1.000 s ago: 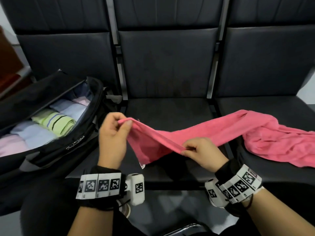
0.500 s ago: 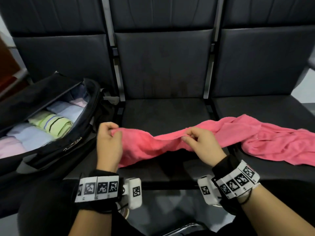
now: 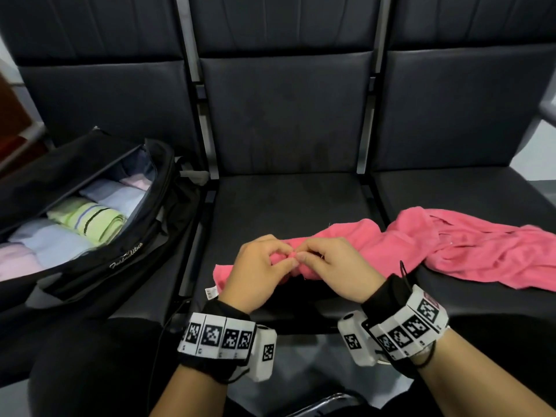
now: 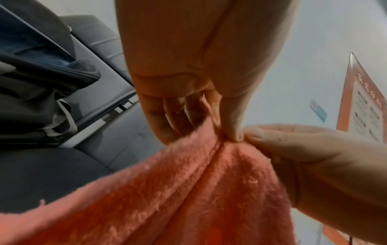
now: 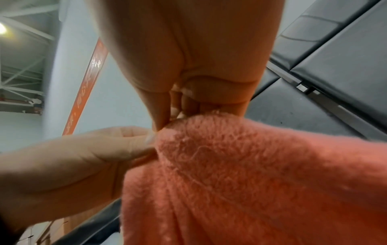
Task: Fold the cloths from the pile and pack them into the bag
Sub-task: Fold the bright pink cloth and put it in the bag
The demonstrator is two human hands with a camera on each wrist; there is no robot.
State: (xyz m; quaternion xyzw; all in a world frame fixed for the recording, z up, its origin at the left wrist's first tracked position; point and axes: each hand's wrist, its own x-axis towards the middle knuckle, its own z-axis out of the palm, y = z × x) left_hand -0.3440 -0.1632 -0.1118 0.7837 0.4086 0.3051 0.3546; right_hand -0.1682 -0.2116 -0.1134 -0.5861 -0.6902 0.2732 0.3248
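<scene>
A pink towel [image 3: 451,248] lies across the middle and right black seats, one end gathered at the front of the middle seat. My left hand [image 3: 261,272] and right hand [image 3: 328,266] meet there, both pinching the towel's edge with thumb and fingers, fingertips touching. In the left wrist view the left hand [image 4: 226,131] nips the pink towel [image 4: 188,190] with the other hand's thumb against it. The right wrist view shows the right hand [image 5: 165,124] pinching the pink towel [image 5: 240,165]. The open black bag [image 3: 99,260] stands on the left seat, holding several folded cloths [image 3: 87,218].
Three black padded seats form a row, with the middle seat [image 3: 288,203] bare behind my hands. A small white label [image 3: 211,291] hangs from the towel's left corner. Metal dividers [image 3: 204,121] separate the seat backs. The bag's lid [image 3: 60,164] is tipped back.
My hands have come together from about a forearm's width apart, bringing two points of the towel's edge to meet. The towel has dropped lower onto the middle seat.
</scene>
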